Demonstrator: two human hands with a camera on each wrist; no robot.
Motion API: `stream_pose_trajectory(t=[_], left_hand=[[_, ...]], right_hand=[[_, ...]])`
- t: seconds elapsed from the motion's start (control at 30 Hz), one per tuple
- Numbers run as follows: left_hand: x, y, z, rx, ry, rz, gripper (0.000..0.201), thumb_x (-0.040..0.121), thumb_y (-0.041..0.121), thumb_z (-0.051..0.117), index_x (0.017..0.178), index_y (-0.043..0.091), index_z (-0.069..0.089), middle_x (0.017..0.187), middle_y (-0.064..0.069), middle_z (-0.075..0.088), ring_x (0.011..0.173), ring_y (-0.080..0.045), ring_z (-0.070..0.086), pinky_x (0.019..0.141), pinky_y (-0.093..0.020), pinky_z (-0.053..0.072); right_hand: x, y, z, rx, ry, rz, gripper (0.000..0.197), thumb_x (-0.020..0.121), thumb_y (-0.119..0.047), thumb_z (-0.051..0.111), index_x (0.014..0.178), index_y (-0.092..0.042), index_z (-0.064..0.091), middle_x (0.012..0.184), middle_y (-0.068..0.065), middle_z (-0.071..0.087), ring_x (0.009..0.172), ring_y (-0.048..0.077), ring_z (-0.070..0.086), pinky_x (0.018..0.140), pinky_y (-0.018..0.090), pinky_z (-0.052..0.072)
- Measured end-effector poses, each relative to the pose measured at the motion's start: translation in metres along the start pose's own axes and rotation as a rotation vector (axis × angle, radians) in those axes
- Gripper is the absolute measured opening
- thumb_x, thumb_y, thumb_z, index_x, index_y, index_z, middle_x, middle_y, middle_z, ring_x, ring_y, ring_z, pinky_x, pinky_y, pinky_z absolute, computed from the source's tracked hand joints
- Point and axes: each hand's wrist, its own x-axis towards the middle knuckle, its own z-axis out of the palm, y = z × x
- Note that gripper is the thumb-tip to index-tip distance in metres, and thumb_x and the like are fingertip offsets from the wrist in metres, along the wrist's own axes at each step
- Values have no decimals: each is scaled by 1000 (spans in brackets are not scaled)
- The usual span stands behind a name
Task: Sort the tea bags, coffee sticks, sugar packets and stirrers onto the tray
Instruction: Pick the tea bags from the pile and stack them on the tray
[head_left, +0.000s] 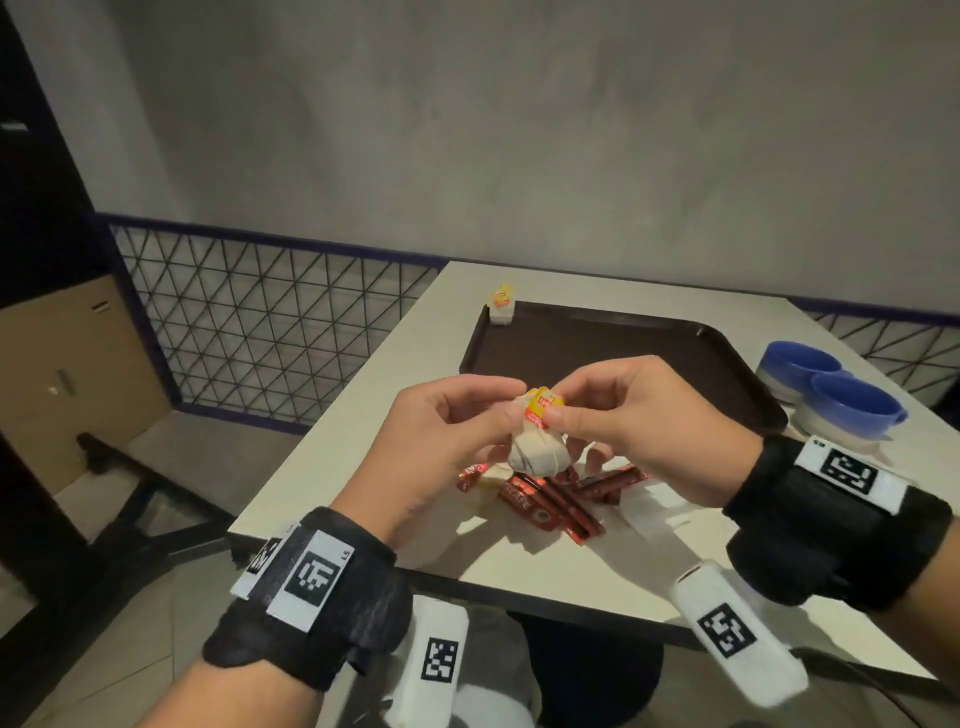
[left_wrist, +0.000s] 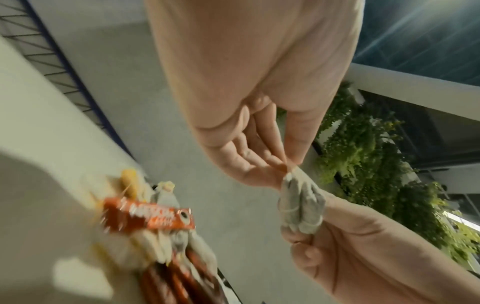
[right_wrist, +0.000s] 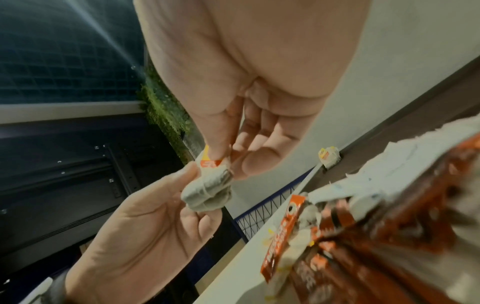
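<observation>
Wrist bands: a black strap with white coded tags sits on each forearm, nearest the camera
Left hand: the left hand (head_left: 447, 441) is raised above the table, thumb and fingers pinched on the side of a tea bag, the other fingers curled beneath it
Right hand: the right hand (head_left: 628, 415) meets the left one over the pile, thumb and forefinger pinched on the yellow and red tag (head_left: 543, 408) at the top of the same bag
Held tea bag: the tea bag (head_left: 535, 449) is a pale bundle with its string wound round it, held up in the air between both hands, clear of the table; the right wrist view shows the tag folded against its top (right_wrist: 211, 161)
Pile: red coffee sticks (head_left: 550, 504) lie jumbled on the white table (head_left: 363, 415) just under the hands, with more pale tea bags (head_left: 485, 480) and white paper packets (head_left: 649, 514) mixed in; how many of each I cannot tell
Tray: the dark brown tray (head_left: 597, 343) lies beyond the pile, flat on the table
Sorted tea bag: one wrapped tea bag with a yellow tag (head_left: 501, 309) stands at the tray's far left corner, against the rim
Bowls: two blue bowls (head_left: 831, 384) sit to the right of the tray, touching each other
Background: a black wire mesh fence (head_left: 270, 322) and a grey wall stand behind the table
</observation>
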Motion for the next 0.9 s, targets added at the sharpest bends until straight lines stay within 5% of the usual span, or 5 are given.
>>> stream_pose_trajectory(t=[0.07, 0.23, 0.4, 0.67, 0.9], left_hand=[[9, 15, 0, 95, -78, 17, 25, 80, 21, 79, 103, 10, 81, 101, -14, 80, 91, -30, 75, 84, -40, 61], [43, 42, 4, 153, -168, 30, 18, 86, 6, 77, 101, -3, 77, 92, -18, 78, 78, -20, 73, 69, -26, 58], [75, 54, 13, 193, -217, 18, 10, 82, 7, 78, 88, 0, 76, 71, -6, 74, 61, -12, 68, 57, -20, 54], [132, 38, 15, 243, -268, -47, 9, 70, 27, 83, 69, 19, 79, 73, -3, 73, 64, -11, 65, 61, -25, 55], [179, 14, 8, 134, -287, -50, 19, 64, 31, 85, 73, 17, 78, 82, -9, 73, 73, -17, 67, 64, -29, 57]], right_hand=[[3, -9, -8, -61, -3, -41, 14, 87, -21, 77, 97, -10, 79, 82, 14, 76, 67, 21, 67, 58, 32, 55], [23, -33, -31, -227, 11, -115, 13, 87, -17, 78, 98, -10, 80, 75, 15, 74, 60, 13, 64, 55, 27, 53], [48, -43, -54, -349, 13, -144, 7, 88, -15, 78, 94, -14, 82, 69, 10, 74, 61, 12, 66, 61, 32, 57], [84, -29, -80, -344, -51, -58, 14, 86, -19, 81, 89, -6, 78, 66, 7, 71, 60, 13, 65, 59, 31, 56], [119, -13, -91, -170, -104, 41, 24, 84, -15, 79, 100, 2, 73, 84, 20, 77, 74, 26, 75, 69, 33, 64]])
